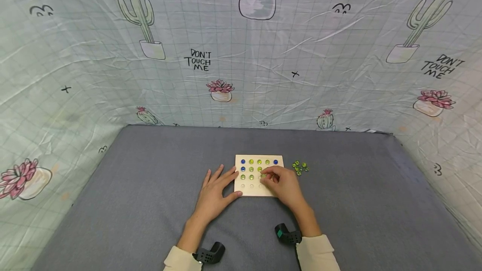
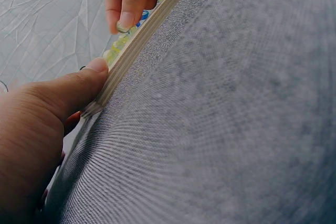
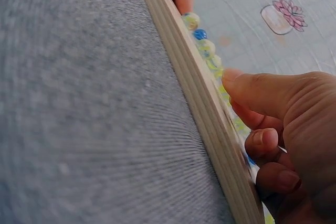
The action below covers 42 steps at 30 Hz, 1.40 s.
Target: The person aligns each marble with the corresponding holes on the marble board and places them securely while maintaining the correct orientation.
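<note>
A pale wooden board [image 1: 246, 192] lies on the grey cloth, with rows of round hollows. Blue marbles [image 1: 242, 162] and yellow-green marbles [image 1: 251, 162] fill many of them; hollows in the row nearest me show bare. My left hand [image 1: 213, 198] lies with fingers spread against the board's left side, its thumb at the near left corner. Over the board's right part, my right hand [image 1: 284, 185] pinches a marble [image 2: 124, 27] between thumb and forefinger, just above or at a hollow; I cannot tell which. That hand hides the board's right side.
A loose cluster of green marbles [image 1: 299, 167] sits on the grey cloth [image 1: 158, 204] right of the board. Behind stands a patterned curtain [image 1: 263, 53] with cactus drawings. A black wrist device [image 1: 211, 254] is on each arm.
</note>
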### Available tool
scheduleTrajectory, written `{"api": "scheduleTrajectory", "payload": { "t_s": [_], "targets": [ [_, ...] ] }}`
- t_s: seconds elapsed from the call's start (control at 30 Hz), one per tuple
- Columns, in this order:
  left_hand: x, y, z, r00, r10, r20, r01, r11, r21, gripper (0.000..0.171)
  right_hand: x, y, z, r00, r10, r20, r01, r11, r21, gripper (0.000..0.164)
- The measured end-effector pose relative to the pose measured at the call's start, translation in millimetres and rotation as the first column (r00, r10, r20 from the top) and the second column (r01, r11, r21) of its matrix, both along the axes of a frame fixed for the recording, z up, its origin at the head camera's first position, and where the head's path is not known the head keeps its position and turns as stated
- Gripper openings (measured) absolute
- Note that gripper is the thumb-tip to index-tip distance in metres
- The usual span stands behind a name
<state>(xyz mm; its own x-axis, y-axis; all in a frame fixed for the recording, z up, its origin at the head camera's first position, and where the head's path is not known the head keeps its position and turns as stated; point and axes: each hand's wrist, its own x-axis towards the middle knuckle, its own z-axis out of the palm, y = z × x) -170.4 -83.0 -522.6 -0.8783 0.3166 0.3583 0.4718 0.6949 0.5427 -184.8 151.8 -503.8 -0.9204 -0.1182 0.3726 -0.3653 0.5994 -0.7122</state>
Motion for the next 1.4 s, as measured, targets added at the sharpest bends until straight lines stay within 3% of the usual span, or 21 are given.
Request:
{"api": "scheduleTrajectory", "payload": {
  "t_s": [0.3, 1.2, 1.4],
  "targets": [
    [-0.1, 0.3, -0.6, 1.000, 0.008, 0.013, -0.008, 1.000, 0.001, 0.064, 2.4, -4.2, 1.2, 0.999, -0.033, 0.010, 0.032, 0.998, 0.059, 0.015],
    [0.6, 0.7, 1.0, 1.000, -0.002, -0.030, 0.002, 1.000, 0.010, 0.063, 2.1, -4.3, 3.4, 0.999, -0.044, 0.013, 0.043, 0.996, 0.083, 0.017],
    [0.5, 1.0, 1.6, 1.000, 0.001, -0.010, -0.001, 1.000, 0.005, 0.063, 2.3, -4.0, 3.2, 0.999, -0.045, 0.011, 0.044, 0.996, 0.081, 0.017]
  ]
}}
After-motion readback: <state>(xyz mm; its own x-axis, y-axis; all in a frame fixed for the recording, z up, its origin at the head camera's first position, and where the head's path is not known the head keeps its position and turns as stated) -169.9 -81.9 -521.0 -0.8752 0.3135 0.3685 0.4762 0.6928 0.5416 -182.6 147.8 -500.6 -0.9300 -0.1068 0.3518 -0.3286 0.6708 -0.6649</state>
